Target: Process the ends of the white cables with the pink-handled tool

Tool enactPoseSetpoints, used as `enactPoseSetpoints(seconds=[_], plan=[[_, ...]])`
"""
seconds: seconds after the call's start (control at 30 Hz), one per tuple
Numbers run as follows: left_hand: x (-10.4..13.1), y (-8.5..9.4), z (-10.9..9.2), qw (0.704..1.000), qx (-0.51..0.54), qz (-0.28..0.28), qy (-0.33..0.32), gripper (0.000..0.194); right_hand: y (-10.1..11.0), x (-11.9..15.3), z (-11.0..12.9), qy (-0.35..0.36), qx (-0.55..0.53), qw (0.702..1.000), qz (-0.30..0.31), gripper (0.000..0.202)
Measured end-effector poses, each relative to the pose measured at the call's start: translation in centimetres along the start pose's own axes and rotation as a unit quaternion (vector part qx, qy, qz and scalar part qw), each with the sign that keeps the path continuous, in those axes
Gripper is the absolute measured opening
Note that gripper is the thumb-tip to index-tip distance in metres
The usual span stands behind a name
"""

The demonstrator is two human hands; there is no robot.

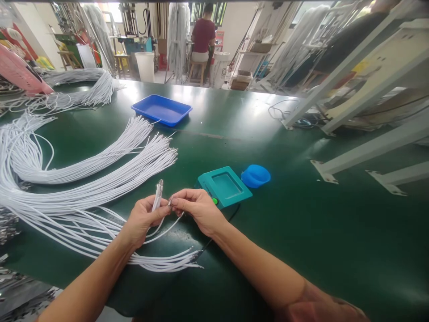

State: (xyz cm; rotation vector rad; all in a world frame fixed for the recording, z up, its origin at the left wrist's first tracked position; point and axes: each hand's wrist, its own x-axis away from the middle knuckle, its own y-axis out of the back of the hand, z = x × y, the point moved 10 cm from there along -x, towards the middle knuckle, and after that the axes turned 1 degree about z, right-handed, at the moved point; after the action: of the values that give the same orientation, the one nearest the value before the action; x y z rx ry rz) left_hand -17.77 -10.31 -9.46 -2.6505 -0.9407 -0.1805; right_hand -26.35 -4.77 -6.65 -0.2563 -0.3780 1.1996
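My left hand [142, 219] is closed around a small bundle of white cables [157, 197], whose metal-tipped ends point up. Against its fingertips, my right hand [197, 208] pinches the end of a white cable; the tiny piece between the fingers is hard to make out. A teal device [226, 185] with a green button lies just beyond my right hand, a round blue cup [255, 175] beside it. Large bundles of white cables [100, 188] curve across the left of the table, and more loose cable ends [174, 261] lie below my hands.
On the green table [301, 232] a blue tray [162, 109] stands farther back. Pale metal legs [362, 156] rest on the right side. A pink object [23, 71] is at the far left. Beyond the table, a person in a red shirt [203, 33] sits on a stool.
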Motion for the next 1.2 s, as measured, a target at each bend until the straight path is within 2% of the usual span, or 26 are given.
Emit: enactPoseSetpoints(seconds=[0.07,0.17,0.27,0.33,0.43,0.5,0.6,0.67,0.7,0.77,0.8,0.83,0.93,1.0,1.1,1.2], plan=[[0.2,-0.3,-0.6,0.999,-0.016,0.004,-0.029,0.015,-0.7,-0.1,-1.1,-0.04,-0.071,0.996,0.029,0.01],[0.5,-0.4,-1.5,0.996,-0.045,-0.001,-0.072,0.012,-1.9,0.1,-3.0,-0.11,-0.184,0.975,0.055,0.011],[0.6,-0.2,-1.6,0.994,-0.065,-0.013,-0.085,0.012,-2.0,0.3,-3.6,-0.127,-0.186,0.973,0.045,0.014],[0.5,0.1,-1.3,0.995,-0.066,-0.016,-0.074,0.013,-1.1,0.2,-2.4,-0.085,-0.099,0.991,0.023,0.005],[0.3,0.4,-0.8,0.996,-0.064,-0.022,-0.056,0.014,0.0,0.2,1.0,0.022,0.095,0.995,0.009,0.028],[0.3,0.4,-0.9,0.993,-0.092,-0.023,-0.064,0.013,-0.1,0.5,2.9,0.078,0.224,0.971,0.018,0.029],[0.6,0.0,-2.1,0.974,-0.193,-0.026,-0.115,0.01,0.1,1.0,4.7,0.122,0.379,0.917,-0.006,0.007],[0.9,-1.1,-3.0,0.95,-0.27,-0.001,-0.159,0.007,0.1,1.1,4.9,0.115,0.437,0.892,0.008,0.01],[1.0,-1.9,-3.2,0.939,-0.296,0.029,-0.174,0.006,-0.2,1.0,4.4,0.096,0.447,0.888,0.047,0.012],[1.1,-3.2,-3.0,0.931,-0.306,0.094,-0.177,0.006,-1.0,1.1,2.7,0.03,0.416,0.896,0.155,0.014],[1.1,-3.3,-2.8,0.937,-0.288,0.113,-0.163,0.007,-1.1,1.2,2.0,-0.002,0.38,0.906,0.189,0.014],[0.9,-3.1,-2.4,0.948,-0.259,0.119,-0.138,0.007,-0.9,1.1,1.8,-0.02,0.34,0.92,0.195,0.012],[0.2,-1.7,-1.0,0.984,-0.146,0.088,-0.046,0.011,0.1,0.2,2.8,0.017,0.249,0.959,0.136,0.018],[0.1,-1.2,-0.3,0.993,-0.093,0.072,-0.009,0.013,-0.3,0.0,3.1,0.055,0.221,0.964,0.137,0.028],[-0.1,-0.9,-0.1,0.997,-0.053,0.054,0.008,0.016,-1.1,0.0,2.5,0.058,0.192,0.968,0.149,0.033],[-0.1,-0.7,0.1,0.999,-0.023,0.042,0.017,0.018,-0.5,-0.2,1.6,0.04,0.131,0.987,0.086,0.026]])
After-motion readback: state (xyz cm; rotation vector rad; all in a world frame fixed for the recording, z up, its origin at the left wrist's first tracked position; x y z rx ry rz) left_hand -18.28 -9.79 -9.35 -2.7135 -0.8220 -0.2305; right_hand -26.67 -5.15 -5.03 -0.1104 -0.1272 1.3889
